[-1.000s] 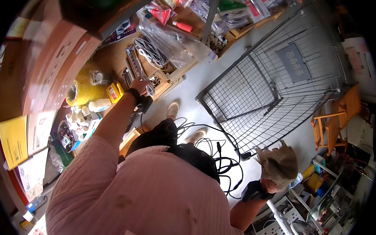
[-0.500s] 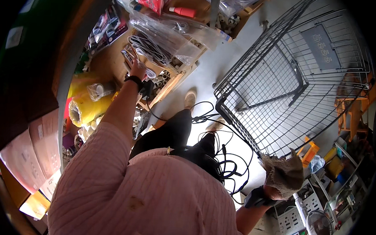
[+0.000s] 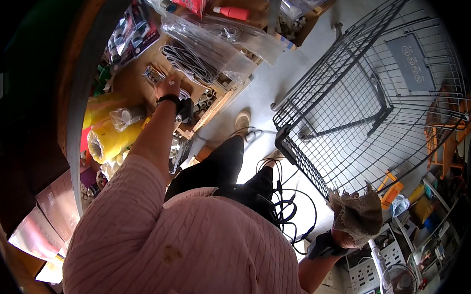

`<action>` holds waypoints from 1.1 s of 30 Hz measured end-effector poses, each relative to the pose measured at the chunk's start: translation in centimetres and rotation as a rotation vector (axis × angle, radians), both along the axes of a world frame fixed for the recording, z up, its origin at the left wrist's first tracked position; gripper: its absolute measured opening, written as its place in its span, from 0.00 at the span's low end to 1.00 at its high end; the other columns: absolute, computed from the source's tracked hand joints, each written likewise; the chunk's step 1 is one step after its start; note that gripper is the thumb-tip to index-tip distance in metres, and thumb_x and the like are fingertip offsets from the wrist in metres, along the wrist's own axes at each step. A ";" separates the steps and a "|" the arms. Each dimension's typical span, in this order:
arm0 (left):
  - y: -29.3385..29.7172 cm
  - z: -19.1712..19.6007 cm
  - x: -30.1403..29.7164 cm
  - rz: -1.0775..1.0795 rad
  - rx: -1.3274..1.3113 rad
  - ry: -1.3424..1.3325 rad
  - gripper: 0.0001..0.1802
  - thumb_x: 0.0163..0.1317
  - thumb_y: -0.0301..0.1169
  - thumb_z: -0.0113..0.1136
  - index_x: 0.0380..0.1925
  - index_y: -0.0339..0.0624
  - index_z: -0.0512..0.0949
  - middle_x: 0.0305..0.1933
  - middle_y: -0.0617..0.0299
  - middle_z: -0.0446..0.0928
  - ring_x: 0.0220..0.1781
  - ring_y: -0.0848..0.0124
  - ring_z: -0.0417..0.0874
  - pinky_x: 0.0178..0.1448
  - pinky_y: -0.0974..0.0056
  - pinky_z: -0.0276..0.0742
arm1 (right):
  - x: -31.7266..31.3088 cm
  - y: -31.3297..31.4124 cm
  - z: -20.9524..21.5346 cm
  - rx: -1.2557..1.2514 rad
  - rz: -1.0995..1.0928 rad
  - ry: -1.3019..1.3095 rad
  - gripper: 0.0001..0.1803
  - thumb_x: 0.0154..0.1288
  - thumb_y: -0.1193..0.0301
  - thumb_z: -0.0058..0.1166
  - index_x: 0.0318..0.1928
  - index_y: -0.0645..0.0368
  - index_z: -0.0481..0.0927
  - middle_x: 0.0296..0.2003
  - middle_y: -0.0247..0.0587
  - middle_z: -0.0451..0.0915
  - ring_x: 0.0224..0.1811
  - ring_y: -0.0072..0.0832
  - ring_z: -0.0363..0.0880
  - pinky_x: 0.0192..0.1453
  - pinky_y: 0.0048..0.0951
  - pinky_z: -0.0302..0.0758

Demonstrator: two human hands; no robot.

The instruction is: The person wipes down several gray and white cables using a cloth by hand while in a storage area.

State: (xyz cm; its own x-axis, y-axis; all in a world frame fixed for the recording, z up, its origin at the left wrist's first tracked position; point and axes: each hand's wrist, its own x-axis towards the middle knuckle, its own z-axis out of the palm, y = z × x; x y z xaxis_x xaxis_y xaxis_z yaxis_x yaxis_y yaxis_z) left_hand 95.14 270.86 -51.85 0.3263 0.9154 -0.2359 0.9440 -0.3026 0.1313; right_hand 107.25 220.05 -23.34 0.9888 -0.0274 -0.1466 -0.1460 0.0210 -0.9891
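At the shelf on the left, my left hand [image 3: 168,86] is closed on a small clear packet [image 3: 153,74] with something greyish inside, too small to name. Beside it lie coils of grey cable [image 3: 189,62] in clear plastic bags. My right hand [image 3: 343,239], low on the right, is closed on a coarse brown cloth [image 3: 355,214]. The cloth drapes over the hand and hides most of its fingers. Both wrists wear dark bands, and black cables [image 3: 291,208] hang at my waist.
A wire shopping cart [image 3: 349,110] stands ahead on the right. Yellow wrapped rolls [image 3: 110,140] sit under my left forearm. A red bottle [image 3: 232,12] lies on the wooden shelf. At the lower right are an orange stool [image 3: 441,136], a white power strip [image 3: 389,256] and a round fan-like object [image 3: 399,286].
My left hand has drawn back slightly and the small packet now sticks out beyond its fingers, farther from the cable coils. My right hand keeps the cloth. The view has shifted a little.
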 end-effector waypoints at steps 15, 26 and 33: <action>2.4 -2.6 -2.3 0.139 -0.842 -0.176 0.25 0.57 0.42 0.58 0.51 0.40 0.69 0.25 0.67 0.77 0.26 0.78 0.75 0.30 0.71 0.70 | 0.3 -1.0 1.6 -0.519 0.128 -0.271 0.16 0.42 0.87 0.57 0.37 0.76 0.73 0.31 0.44 0.76 0.29 0.27 0.76 0.32 0.24 0.77; -15.9 20.3 -8.7 0.331 -1.263 -1.125 0.22 0.63 0.26 0.49 0.57 0.37 0.63 0.41 0.58 0.74 0.43 0.69 0.77 0.52 0.59 0.75 | -2.5 -6.1 9.6 -0.793 0.509 -0.561 0.12 0.36 0.84 0.58 0.28 0.68 0.78 0.27 0.43 0.79 0.28 0.29 0.76 0.33 0.27 0.74; -26.7 34.9 -7.9 0.123 -1.651 -1.239 0.19 0.65 0.28 0.44 0.56 0.36 0.63 0.46 0.56 0.72 0.41 0.70 0.75 0.36 0.68 0.71 | -5.2 -8.2 16.0 -0.602 0.488 -0.553 0.11 0.38 0.81 0.61 0.28 0.60 0.81 0.31 0.38 0.80 0.35 0.25 0.80 0.37 0.24 0.76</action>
